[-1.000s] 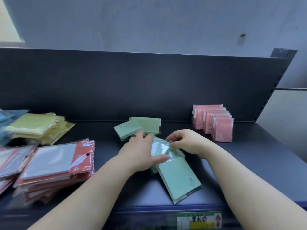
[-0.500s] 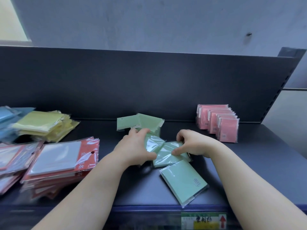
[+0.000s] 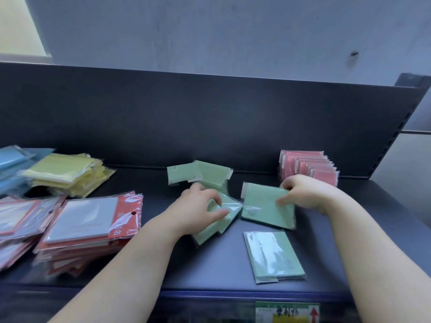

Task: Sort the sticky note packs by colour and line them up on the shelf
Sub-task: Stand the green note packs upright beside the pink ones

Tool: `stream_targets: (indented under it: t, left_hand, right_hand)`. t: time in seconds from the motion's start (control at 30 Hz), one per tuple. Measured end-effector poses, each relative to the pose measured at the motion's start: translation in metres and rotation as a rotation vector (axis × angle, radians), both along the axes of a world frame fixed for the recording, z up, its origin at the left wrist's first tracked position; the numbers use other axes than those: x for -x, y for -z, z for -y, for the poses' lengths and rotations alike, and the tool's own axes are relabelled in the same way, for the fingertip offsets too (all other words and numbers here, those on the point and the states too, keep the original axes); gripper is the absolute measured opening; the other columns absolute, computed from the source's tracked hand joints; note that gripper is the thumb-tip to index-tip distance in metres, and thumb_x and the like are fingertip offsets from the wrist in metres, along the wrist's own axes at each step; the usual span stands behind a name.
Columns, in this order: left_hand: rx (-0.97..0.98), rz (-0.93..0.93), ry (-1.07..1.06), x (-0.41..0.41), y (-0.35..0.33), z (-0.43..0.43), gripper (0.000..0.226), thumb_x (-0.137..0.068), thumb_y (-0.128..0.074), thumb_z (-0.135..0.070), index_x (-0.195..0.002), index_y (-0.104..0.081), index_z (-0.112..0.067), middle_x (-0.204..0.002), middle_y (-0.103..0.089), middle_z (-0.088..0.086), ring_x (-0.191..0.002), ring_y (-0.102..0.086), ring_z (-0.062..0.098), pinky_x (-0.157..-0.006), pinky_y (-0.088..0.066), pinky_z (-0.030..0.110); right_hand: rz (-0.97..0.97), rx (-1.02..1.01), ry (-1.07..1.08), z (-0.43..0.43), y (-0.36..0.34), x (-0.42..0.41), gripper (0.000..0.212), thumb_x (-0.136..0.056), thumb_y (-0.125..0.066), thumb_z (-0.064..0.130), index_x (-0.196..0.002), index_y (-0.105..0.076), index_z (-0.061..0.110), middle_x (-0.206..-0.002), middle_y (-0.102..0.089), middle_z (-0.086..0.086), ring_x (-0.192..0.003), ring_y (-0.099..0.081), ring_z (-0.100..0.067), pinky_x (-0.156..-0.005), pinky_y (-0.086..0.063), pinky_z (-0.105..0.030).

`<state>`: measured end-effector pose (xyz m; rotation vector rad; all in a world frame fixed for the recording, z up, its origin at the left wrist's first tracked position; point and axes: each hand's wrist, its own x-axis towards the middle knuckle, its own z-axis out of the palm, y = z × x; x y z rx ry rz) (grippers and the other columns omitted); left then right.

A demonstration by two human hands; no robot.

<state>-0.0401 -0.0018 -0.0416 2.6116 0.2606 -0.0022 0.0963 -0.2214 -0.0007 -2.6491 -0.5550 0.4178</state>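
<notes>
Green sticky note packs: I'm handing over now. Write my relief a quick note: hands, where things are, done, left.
Left hand grips a small green stack. Right hand pinches a single green pack beside it.
Lying loose: front green packs, back green packs.
Done: pink packs stand in a row, back right.
Left: line up the green; yellow pile, blue pile and red-carded packs lie heaped at the left.
</notes>
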Motion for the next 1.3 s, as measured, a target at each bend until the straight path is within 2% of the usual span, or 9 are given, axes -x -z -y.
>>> stream_targets:
  t: [0.07, 0.13, 0.27, 0.37, 0.5, 0.7, 0.87, 1.1, 1.3]
  left_hand:
    - [-0.010, 0.038, -0.014, -0.003, 0.000, -0.001, 0.015, -0.091, -0.053, -0.050, -0.093, -0.057, -0.036, -0.118, -0.046, -0.005, -0.111, -0.045, 0.015, -0.090, -0.041, 0.029]
    - [-0.022, 0.108, -0.048, -0.007, 0.000, -0.002, 0.011, -0.094, -0.052, -0.040, -0.093, -0.059, -0.031, -0.121, -0.050, -0.001, -0.116, -0.046, 0.017, -0.093, -0.039, 0.029]
    - [-0.078, 0.297, -0.280, -0.013, -0.002, -0.005, 0.023, -0.095, -0.049, -0.025, -0.116, -0.053, -0.022, -0.125, -0.043, 0.002, -0.123, -0.036, 0.023, -0.098, -0.033, 0.032]
    - [-0.138, 0.216, -0.380, -0.016, 0.000, -0.010, 0.045, -0.093, -0.045, -0.022, -0.138, -0.037, -0.020, -0.145, -0.025, 0.007, -0.134, -0.021, 0.027, -0.108, -0.024, 0.038]
    - [-0.162, 0.064, -0.384, -0.020, 0.004, -0.011, 0.057, -0.096, -0.039, -0.025, -0.149, -0.019, -0.015, -0.157, -0.008, 0.012, -0.145, -0.003, 0.029, -0.116, -0.011, 0.043]
    - [-0.166, 0.006, -0.437, -0.020, 0.003, -0.013, 0.060, -0.093, -0.039, -0.027, -0.148, -0.018, -0.015, -0.151, -0.019, 0.013, -0.140, -0.014, 0.032, -0.114, -0.013, 0.044]
    - [-0.176, -0.035, -0.472, -0.021, 0.004, -0.015, 0.060, -0.093, -0.043, -0.036, -0.145, -0.022, -0.014, -0.146, -0.025, 0.015, -0.136, -0.021, 0.035, -0.112, -0.017, 0.045]
    - [-0.063, -0.004, -0.458, -0.020, 0.003, -0.016, 0.048, -0.092, -0.044, -0.030, -0.134, -0.032, -0.010, -0.142, -0.029, 0.012, -0.134, -0.024, 0.032, -0.106, -0.029, 0.044]
    - [-0.036, 0.009, -0.453, -0.018, 0.003, -0.017, 0.047, -0.091, -0.046, -0.029, -0.131, -0.033, -0.009, -0.140, -0.030, 0.012, -0.133, -0.025, 0.031, -0.105, -0.031, 0.043]
  right_hand:
    - [-0.004, -0.182, 0.032, 0.003, -0.005, -0.002, 0.001, -0.084, -0.068, 0.017, -0.084, -0.067, 0.016, -0.080, -0.064, 0.001, -0.068, -0.052, -0.013, -0.059, -0.038, -0.025]
    - [0.030, -0.331, 0.065, -0.001, -0.004, -0.004, 0.007, -0.087, -0.065, 0.015, -0.081, -0.066, 0.019, -0.076, -0.062, 0.003, -0.063, -0.048, -0.010, -0.055, -0.034, -0.024]
    - [-0.114, -0.692, 0.093, -0.027, -0.001, -0.011, 0.008, -0.089, -0.063, 0.011, -0.088, -0.070, 0.014, -0.091, -0.071, -0.003, -0.083, -0.061, -0.017, -0.078, -0.047, -0.030]
    - [-0.322, -0.839, 0.070, -0.055, 0.001, -0.011, 0.012, -0.093, -0.056, 0.006, -0.092, -0.068, 0.006, -0.088, -0.070, -0.007, -0.080, -0.065, -0.019, -0.079, -0.052, -0.029]
    - [-0.321, -0.784, 0.080, -0.094, 0.012, -0.014, 0.012, -0.094, -0.056, 0.009, -0.099, -0.065, 0.003, -0.086, -0.068, -0.009, -0.077, -0.064, -0.021, -0.073, -0.053, -0.032]
    - [-0.266, -0.624, 0.067, -0.120, 0.032, -0.021, 0.014, -0.082, -0.070, 0.025, -0.091, -0.068, 0.014, -0.100, -0.071, -0.013, -0.096, -0.066, -0.031, -0.092, -0.052, -0.046]
    - [-0.262, -0.750, 0.109, -0.114, 0.028, -0.023, 0.005, -0.087, -0.065, 0.013, -0.084, -0.066, 0.009, -0.089, -0.070, -0.014, -0.079, -0.063, -0.026, -0.078, -0.051, -0.040]
    - [-0.380, -0.781, 0.036, -0.133, 0.021, -0.022, 0.004, -0.091, -0.059, 0.008, -0.088, -0.062, 0.009, -0.090, -0.068, -0.012, -0.081, -0.064, -0.025, -0.083, -0.051, -0.039]
    - [-0.285, -0.833, 0.089, -0.142, 0.026, -0.015, 0.011, -0.087, -0.063, 0.007, -0.098, -0.064, 0.008, -0.092, -0.067, -0.011, -0.081, -0.063, -0.023, -0.072, -0.051, -0.032]
